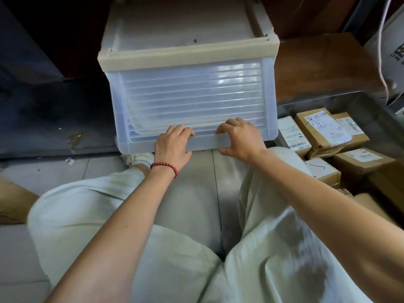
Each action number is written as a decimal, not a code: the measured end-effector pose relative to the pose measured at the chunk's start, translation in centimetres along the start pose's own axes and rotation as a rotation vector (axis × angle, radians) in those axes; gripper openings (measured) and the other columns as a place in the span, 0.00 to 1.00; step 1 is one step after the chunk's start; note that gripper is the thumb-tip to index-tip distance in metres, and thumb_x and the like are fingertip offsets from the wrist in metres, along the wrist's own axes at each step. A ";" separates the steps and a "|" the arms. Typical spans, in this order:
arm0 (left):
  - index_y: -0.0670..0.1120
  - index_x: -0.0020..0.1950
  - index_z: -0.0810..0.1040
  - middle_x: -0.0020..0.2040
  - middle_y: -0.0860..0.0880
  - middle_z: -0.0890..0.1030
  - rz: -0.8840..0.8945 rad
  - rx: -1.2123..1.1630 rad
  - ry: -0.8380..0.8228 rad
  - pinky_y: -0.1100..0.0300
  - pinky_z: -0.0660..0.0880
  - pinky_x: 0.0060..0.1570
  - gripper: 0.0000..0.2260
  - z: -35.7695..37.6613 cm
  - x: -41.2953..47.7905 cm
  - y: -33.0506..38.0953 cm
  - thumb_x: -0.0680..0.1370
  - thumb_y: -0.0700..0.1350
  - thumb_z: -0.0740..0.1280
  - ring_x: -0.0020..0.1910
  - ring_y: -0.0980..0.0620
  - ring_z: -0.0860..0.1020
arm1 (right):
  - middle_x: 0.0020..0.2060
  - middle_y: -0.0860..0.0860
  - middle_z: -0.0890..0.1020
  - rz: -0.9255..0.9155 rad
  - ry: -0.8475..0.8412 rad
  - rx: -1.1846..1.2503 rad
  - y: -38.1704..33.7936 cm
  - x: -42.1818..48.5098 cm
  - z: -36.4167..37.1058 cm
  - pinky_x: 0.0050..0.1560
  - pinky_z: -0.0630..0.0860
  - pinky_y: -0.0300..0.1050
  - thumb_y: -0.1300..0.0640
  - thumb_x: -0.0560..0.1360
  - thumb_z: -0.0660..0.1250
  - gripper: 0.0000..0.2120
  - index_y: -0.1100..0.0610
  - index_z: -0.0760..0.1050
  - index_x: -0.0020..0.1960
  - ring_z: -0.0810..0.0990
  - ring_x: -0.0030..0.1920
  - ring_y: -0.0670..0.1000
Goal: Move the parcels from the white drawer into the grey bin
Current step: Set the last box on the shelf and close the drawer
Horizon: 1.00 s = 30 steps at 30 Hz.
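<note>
Translucent white plastic makes up the drawer (190, 99), which sits against the floor (65, 169) in front of the person's knees with its ribbed front facing up toward the camera. Both the left hand (172, 145) and the right hand (238, 141) grip the handle (205, 142) along its lower edge, fingers (185, 130) curled over the top of the bar and thumbs tucked beneath. Nothing can be made out through the cloudy front, so whether any parcels are left inside cannot be told. To the right, several brown cardboard parcels (328, 130) with white labels lie packed together in what looks like the grey bin (310, 100). The step in hand seems to be working the drawer by its handle; next it calls for an even pull with both hands.
</note>
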<state>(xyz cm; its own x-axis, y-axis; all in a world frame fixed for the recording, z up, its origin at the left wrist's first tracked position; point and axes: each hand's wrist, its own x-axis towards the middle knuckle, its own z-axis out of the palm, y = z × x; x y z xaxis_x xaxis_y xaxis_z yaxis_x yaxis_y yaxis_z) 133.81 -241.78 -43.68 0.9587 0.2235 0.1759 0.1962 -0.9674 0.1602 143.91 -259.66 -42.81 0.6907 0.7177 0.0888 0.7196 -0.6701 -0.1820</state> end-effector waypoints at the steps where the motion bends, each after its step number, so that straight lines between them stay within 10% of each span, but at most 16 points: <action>1: 0.50 0.60 0.75 0.57 0.51 0.76 0.000 0.008 0.000 0.53 0.71 0.51 0.19 0.4 0.3 -0.1 0.70 0.43 0.73 0.58 0.49 0.72 | 0.56 0.49 0.78 -0.006 -0.009 -0.009 0.1 0.4 0.3 0.53 0.70 0.47 0.47 0.69 0.73 0.23 0.51 0.74 0.62 0.74 0.56 0.53; 30: 0.48 0.62 0.73 0.59 0.48 0.75 -0.025 0.139 0.055 0.50 0.67 0.53 0.16 10.9 8.6 -4.5 0.74 0.40 0.62 0.57 0.43 0.72 | 0.62 0.50 0.73 0.131 0.065 -0.104 2.8 9.2 11.3 0.53 0.68 0.49 0.55 0.73 0.67 0.22 0.51 0.69 0.67 0.70 0.61 0.55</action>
<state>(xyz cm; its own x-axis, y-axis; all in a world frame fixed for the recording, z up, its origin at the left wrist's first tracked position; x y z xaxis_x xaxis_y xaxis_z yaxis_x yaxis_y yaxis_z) 143.42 -236.85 -53.50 0.9413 0.2501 0.2268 0.2500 -0.9678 0.0295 151.48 -252.80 -53.53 0.7798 0.6113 0.1349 0.6242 -0.7756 -0.0937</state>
